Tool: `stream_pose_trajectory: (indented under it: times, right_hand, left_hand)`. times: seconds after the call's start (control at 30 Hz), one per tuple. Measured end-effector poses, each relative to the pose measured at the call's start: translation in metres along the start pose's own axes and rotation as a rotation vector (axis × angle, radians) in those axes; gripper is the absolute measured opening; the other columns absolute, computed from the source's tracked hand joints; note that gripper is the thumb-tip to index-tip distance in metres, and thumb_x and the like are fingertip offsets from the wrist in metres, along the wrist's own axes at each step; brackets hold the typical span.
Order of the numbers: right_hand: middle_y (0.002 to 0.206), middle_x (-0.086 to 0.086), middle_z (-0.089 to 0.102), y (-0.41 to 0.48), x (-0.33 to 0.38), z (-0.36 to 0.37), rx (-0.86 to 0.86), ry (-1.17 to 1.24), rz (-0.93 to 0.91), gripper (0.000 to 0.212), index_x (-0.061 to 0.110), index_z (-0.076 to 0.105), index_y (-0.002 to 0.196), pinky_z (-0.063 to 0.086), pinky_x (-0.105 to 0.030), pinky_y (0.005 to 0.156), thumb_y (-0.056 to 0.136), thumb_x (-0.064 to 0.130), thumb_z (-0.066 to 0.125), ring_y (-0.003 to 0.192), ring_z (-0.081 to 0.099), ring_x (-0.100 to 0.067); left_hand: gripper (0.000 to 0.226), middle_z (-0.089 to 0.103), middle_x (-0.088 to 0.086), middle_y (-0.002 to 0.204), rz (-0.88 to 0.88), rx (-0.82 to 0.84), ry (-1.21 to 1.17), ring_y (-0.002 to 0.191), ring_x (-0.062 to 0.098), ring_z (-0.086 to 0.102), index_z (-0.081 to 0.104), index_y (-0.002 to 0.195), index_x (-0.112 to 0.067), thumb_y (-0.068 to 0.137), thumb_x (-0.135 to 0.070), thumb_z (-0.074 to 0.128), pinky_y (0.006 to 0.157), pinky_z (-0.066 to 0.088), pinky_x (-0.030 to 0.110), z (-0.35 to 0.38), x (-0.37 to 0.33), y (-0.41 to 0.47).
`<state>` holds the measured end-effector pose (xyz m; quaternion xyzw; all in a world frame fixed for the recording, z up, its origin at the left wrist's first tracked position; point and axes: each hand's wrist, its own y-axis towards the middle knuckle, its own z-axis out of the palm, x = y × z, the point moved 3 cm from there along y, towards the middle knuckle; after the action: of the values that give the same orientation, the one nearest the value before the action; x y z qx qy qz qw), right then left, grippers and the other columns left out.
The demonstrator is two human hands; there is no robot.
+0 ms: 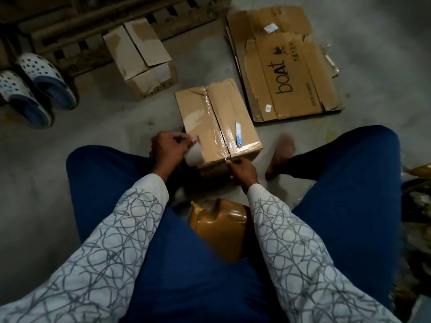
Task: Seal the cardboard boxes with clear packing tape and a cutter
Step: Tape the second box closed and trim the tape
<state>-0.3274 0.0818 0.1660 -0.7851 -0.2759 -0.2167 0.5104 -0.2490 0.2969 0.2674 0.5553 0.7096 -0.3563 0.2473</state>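
A cardboard box (198, 108) stands on the floor between my knees, with clear tape (215, 127) running along its centre seam. My left hand (166, 149) grips a whitish roll of tape (194, 157) against the box's near left corner. My right hand (242, 170) is pinched at the near top edge, where the taped seam meets the front face. Its fingers are closed on the tape strip there. A small glint shows at the fingertips, and I cannot make out a cutter. A torn blue-and-white label (238, 135) sticks to the box top.
A second box (140, 54) with untaped flaps lies farther back by a wooden pallet (88, 22). Flattened "boat" cardboard (286, 73) lies at the right. Two perforated clogs (35, 87) sit at the left. A brown plastic container (219, 227) rests between my legs, and my foot (279, 155) lies right of the box.
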Motion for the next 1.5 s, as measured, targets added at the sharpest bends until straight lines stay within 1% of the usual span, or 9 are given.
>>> stream_pose_trajectory:
  times: [0.13, 0.27, 0.37, 0.47, 0.67, 0.8, 1.03, 1.23, 1.5]
  right_hand:
    - [0.121, -0.002, 0.067, 0.000, 0.015, 0.005, -0.025, 0.351, 0.065, 0.060, 0.028, 0.060, 0.121, 0.051, -0.052, 0.100, 0.067, 0.052, 0.071, 0.112, 0.064, -0.027]
    - [0.120, -0.002, 0.069, 0.000, 0.016, 0.003, -0.045, 0.659, 0.168, 0.064, 0.027, 0.057, 0.126, 0.059, -0.049, 0.088, 0.068, 0.038, 0.081, 0.109, 0.067, -0.026]
    - [0.125, -0.003, 0.066, 0.002, 0.016, 0.006, 0.030, 0.773, 0.278, 0.063, 0.030, 0.048, 0.137, 0.060, -0.038, 0.073, 0.080, 0.034, 0.076, 0.108, 0.067, -0.026]
    - [0.130, -0.004, 0.059, 0.007, 0.020, 0.009, 0.112, 0.818, 0.375, 0.062, 0.033, 0.036, 0.145, 0.059, -0.045, 0.082, 0.092, 0.028, 0.068, 0.112, 0.063, -0.028]
    - [0.136, 0.005, 0.051, 0.019, 0.026, 0.027, 0.157, 0.773, 0.356, 0.075, 0.048, 0.022, 0.145, 0.060, -0.050, 0.076, 0.091, 0.031, 0.070, 0.122, 0.056, -0.027]
    - [0.149, 0.011, 0.044, 0.032, 0.027, 0.031, 0.037, 0.557, 0.184, 0.107, 0.054, 0.024, 0.145, 0.051, -0.055, 0.100, 0.056, 0.081, 0.075, 0.132, 0.051, -0.021]
    - [0.137, 0.007, 0.060, 0.082, 0.067, -0.031, -0.303, 0.350, -0.046, 0.093, 0.042, 0.038, 0.144, 0.050, -0.046, 0.103, 0.064, 0.073, 0.073, 0.121, 0.061, -0.016]
    - [0.139, -0.004, 0.058, 0.107, 0.129, -0.098, -0.318, -0.097, -0.286, 0.079, 0.028, 0.040, 0.147, 0.042, -0.040, 0.104, 0.081, 0.059, 0.070, 0.130, 0.049, -0.030]
    - [0.137, -0.008, 0.055, 0.108, 0.090, -0.094, -0.148, -0.312, -0.211, 0.094, 0.019, 0.037, 0.149, 0.035, -0.040, 0.108, 0.074, 0.068, 0.065, 0.129, 0.048, -0.037]
  left_hand:
    - [0.013, 0.077, -0.005, 0.078, -0.095, -0.216, -0.309, 0.070, 0.010, 0.072, 0.080, 0.075, -0.024, 0.070, -0.032, 0.087, 0.069, 0.060, 0.025, -0.007, -0.033, 0.042]
    - [0.008, 0.073, 0.021, 0.076, -0.228, -0.333, -0.679, 0.049, 0.028, 0.066, 0.074, 0.073, -0.009, 0.079, -0.011, 0.079, 0.042, 0.051, 0.029, 0.007, -0.051, 0.113]
    - [0.022, 0.071, 0.015, 0.071, -0.218, -0.357, -0.765, 0.056, 0.030, 0.071, 0.068, 0.070, -0.010, 0.087, 0.003, 0.065, 0.049, 0.059, 0.036, 0.034, -0.066, 0.165]
    - [0.014, 0.074, 0.004, 0.075, -0.134, -0.372, -0.504, 0.064, 0.022, 0.075, 0.075, 0.074, -0.011, 0.084, -0.014, 0.065, 0.062, 0.063, 0.043, 0.063, -0.066, 0.219]
    - [0.021, 0.072, 0.014, 0.112, 0.176, -0.084, 0.346, 0.106, 0.029, 0.066, 0.073, 0.106, -0.008, 0.094, -0.015, 0.056, 0.091, 0.046, 0.033, 0.108, -0.076, 0.270]
    - [0.029, 0.071, 0.016, 0.115, 0.294, 0.092, 0.591, 0.111, 0.034, 0.064, 0.073, 0.114, -0.009, 0.092, -0.012, 0.055, 0.097, 0.046, 0.037, 0.117, -0.068, 0.275]
    - [0.034, 0.075, 0.009, 0.107, 0.115, -0.284, 0.392, 0.103, 0.032, 0.067, 0.078, 0.106, -0.022, 0.086, -0.022, 0.051, 0.090, 0.050, 0.035, 0.047, -0.056, 0.254]
    - [0.026, 0.073, 0.017, 0.105, -0.132, -0.496, 0.209, 0.094, 0.037, 0.067, 0.078, 0.096, -0.015, 0.088, -0.013, 0.054, 0.078, 0.048, 0.036, 0.030, -0.016, 0.146]
    - [0.022, 0.073, 0.019, 0.092, -0.323, -0.262, 0.143, 0.085, 0.039, 0.068, 0.077, 0.084, -0.018, 0.081, -0.023, 0.056, 0.077, 0.055, 0.039, 0.059, 0.049, 0.067]
